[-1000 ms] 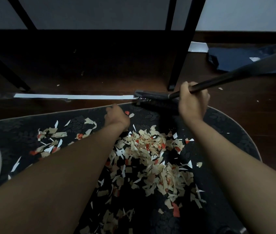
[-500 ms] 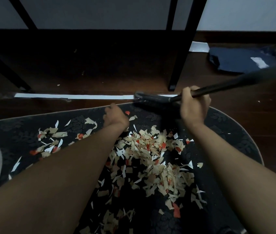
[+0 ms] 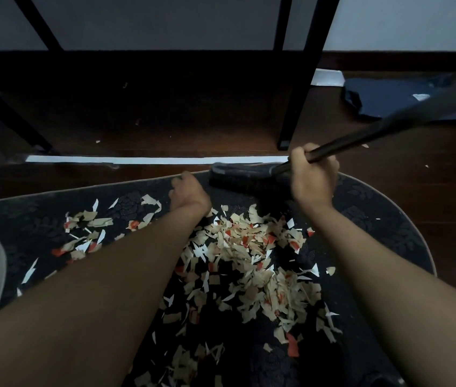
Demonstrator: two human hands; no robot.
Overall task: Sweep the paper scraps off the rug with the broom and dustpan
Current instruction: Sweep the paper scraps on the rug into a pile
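The scraps (image 3: 252,261), tan with bits of red and white, lie heaped on the middle of the rug (image 3: 375,219), with a thinner scatter to the left and a trail running toward the near edge. The broom (image 3: 245,178) has its head down on the rug's far edge, just beyond the heap, bristles on the pile. The right hand (image 3: 312,177) grips the handle just above the head, fingers wrapped round it; the handle slants up and away to the right. The left hand (image 3: 189,192) rests near the rug's far edge beside the broom head, fingers curled under; whether it holds anything I cannot tell. The rug is dark, patterned, with a rounded edge, on a dark wooden floor (image 3: 416,177). A white strip (image 3: 137,160) lies on the floor just past the rug. Black legs (image 3: 299,79) stand behind, before a pale wall. A dark blue sheet (image 3: 383,99) lies far right.
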